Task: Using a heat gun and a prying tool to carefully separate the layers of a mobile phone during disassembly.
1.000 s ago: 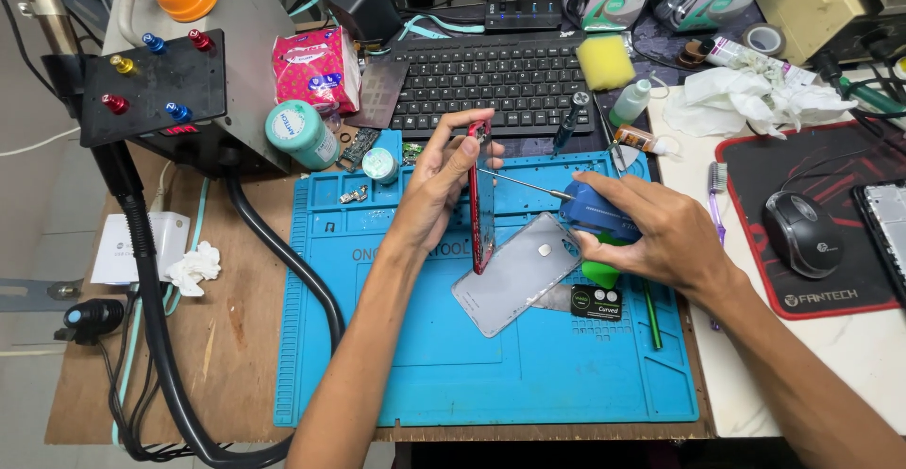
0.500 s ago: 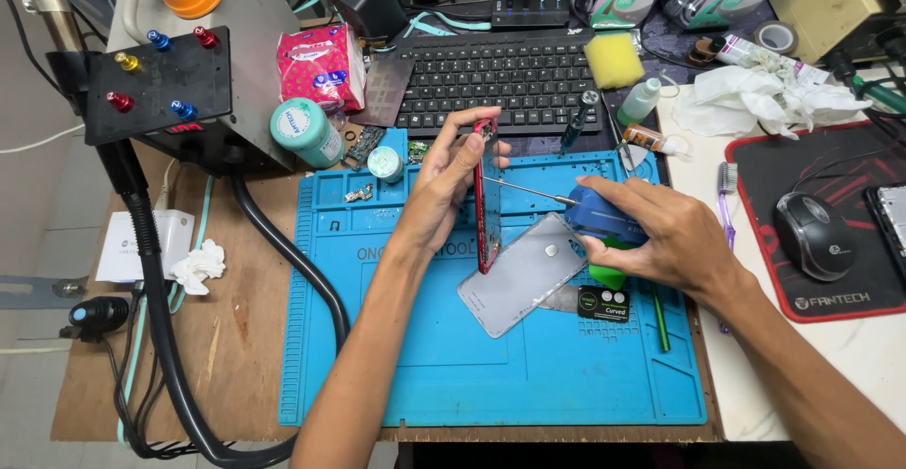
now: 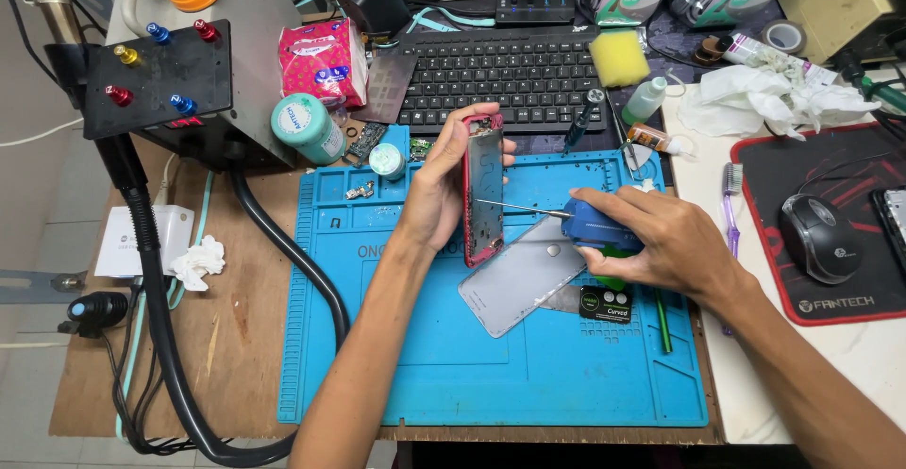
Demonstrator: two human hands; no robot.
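Note:
My left hand (image 3: pixel 442 184) holds a red phone frame (image 3: pixel 483 189) upright on its long edge over the blue work mat (image 3: pixel 425 356). My right hand (image 3: pixel 661 242) grips a blue-handled tool (image 3: pixel 596 231) whose thin metal tip (image 3: pixel 519 207) touches the inner side of the frame. A grey phone back panel (image 3: pixel 517 288) lies flat on the mat just below the frame and under my right hand.
A black keyboard (image 3: pixel 510 71) sits behind the mat. A black device with coloured knobs (image 3: pixel 156 82) and a thick hose (image 3: pixel 283 252) stand at left. A teal canister (image 3: pixel 307 127), a yellow sponge (image 3: pixel 618 57), a small bottle (image 3: pixel 645 101), a mouse (image 3: pixel 817 238) and crumpled tissues (image 3: pixel 783 101) lie around.
The view shifted slightly. Both hands stay on the frame and tool, with the tool tip still working inside the frame.

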